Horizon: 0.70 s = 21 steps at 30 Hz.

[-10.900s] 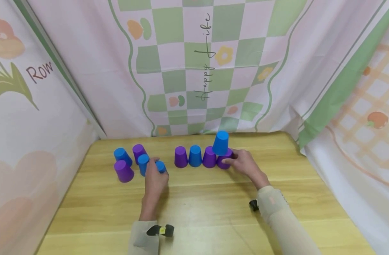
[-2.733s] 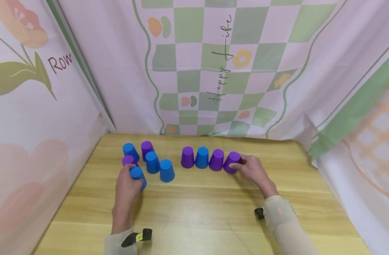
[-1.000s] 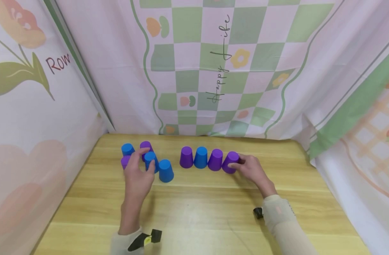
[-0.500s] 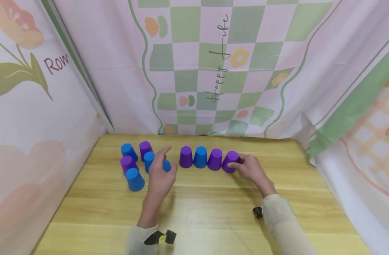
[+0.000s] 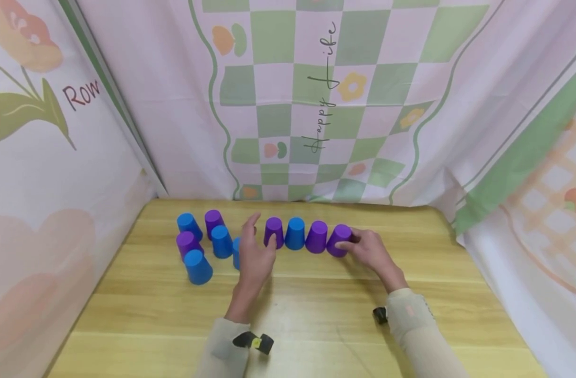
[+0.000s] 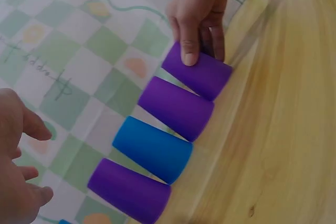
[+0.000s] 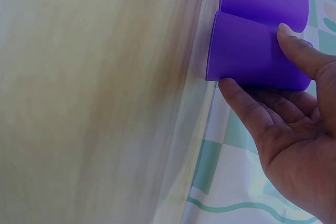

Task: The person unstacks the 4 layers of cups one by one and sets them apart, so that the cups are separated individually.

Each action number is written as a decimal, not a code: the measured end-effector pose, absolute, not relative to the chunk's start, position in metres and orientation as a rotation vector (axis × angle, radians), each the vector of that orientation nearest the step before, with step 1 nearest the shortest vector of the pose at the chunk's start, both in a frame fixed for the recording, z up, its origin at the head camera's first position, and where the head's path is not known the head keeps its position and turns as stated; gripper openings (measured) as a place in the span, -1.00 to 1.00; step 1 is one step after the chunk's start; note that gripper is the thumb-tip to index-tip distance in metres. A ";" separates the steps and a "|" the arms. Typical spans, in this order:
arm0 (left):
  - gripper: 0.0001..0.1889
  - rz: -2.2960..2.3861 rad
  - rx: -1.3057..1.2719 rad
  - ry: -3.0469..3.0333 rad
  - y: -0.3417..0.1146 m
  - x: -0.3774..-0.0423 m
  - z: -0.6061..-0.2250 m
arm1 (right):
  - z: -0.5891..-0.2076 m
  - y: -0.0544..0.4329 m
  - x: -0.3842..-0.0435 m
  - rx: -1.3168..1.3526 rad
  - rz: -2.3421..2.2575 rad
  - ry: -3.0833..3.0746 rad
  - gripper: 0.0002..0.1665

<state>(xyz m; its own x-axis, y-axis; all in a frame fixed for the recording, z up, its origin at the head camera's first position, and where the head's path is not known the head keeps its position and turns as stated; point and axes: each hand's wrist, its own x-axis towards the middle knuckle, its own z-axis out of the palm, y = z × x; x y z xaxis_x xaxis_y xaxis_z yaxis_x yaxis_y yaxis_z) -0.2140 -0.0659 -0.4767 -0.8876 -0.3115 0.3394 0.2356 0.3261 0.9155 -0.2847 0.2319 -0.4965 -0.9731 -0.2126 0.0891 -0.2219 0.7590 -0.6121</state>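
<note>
Upside-down cups stand in a row on the table: a purple cup (image 5: 274,229), a blue cup (image 5: 295,233), another purple cup (image 5: 316,237) and, at the right end, a purple cup (image 5: 338,237). My right hand (image 5: 372,254) holds that end cup from its right side, thumb on its near face, as the right wrist view shows on the purple cup (image 7: 252,51). My left hand (image 5: 257,261) is at the row's left end with thumb and fingers spread, holding nothing. In the left wrist view its fingers are apart from the nearest purple cup (image 6: 129,190).
Left of the row stand several more upturned cups, including a blue cup (image 5: 198,266), a purple cup (image 5: 214,224) and a blue cup (image 5: 236,253) partly hidden by my left hand. A patterned curtain (image 5: 311,105) hangs behind the wooden table (image 5: 307,325).
Since 2.7 seconds ago, my left hand has let go of the front-left blue cup and moved right, past the other blue cups, to the row's left end. My right hand stays on the end cup.
</note>
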 end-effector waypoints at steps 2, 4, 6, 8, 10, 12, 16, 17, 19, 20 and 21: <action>-0.35 -1.595 0.080 -2.170 -0.061 -0.221 -0.480 | -0.496 0.232 -0.284 0.365 1.029 -2.927 -0.42; -0.33 -1.596 0.076 -2.184 -0.058 -0.228 -0.483 | -0.495 0.232 -0.284 0.368 1.036 -2.924 -0.43; -0.32 -1.604 0.080 -2.189 -0.054 -0.235 -0.486 | -0.495 0.232 -0.283 0.369 1.044 -2.926 -0.46; -0.31 -1.595 0.085 -2.200 -0.052 -0.242 -0.491 | -0.495 0.232 -0.283 0.377 1.047 -2.925 -0.48; -0.29 -1.593 0.093 -2.214 -0.049 -0.247 -0.494 | -0.495 0.232 -0.283 0.378 1.049 -2.920 -0.50; -0.28 -1.582 0.111 -2.244 -0.048 -0.252 -0.497 | -0.495 0.232 -0.283 0.384 1.047 -2.914 -0.51; -0.23 -1.571 0.163 -2.310 -0.047 -0.258 -0.503 | -0.495 0.232 -0.282 0.386 1.059 -2.914 -0.53; -0.22 -1.570 0.175 -2.319 -0.047 -0.260 -0.504 | -0.495 0.232 -0.282 0.387 1.063 -2.918 -0.53; -0.21 -1.566 0.192 -2.331 -0.047 -0.262 -0.505 | -0.495 0.232 -0.282 0.378 1.066 -2.925 -0.53; -0.21 -1.563 0.196 -2.332 -0.047 -0.263 -0.505 | -0.495 0.232 -0.282 0.376 1.067 -2.929 -0.53; -0.21 -1.562 0.199 -2.334 -0.047 -0.265 -0.506 | -0.495 0.232 -0.282 0.372 1.066 -2.932 -0.53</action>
<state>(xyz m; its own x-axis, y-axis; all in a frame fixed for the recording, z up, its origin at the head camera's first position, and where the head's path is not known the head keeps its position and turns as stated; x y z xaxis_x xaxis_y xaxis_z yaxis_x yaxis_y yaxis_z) -0.2646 -0.0472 -0.5058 -0.9377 -0.2916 0.1890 0.0634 0.3912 0.9181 -0.2819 0.2320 -0.4945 -0.9719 -0.2212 0.0802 -0.2211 0.7417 -0.6332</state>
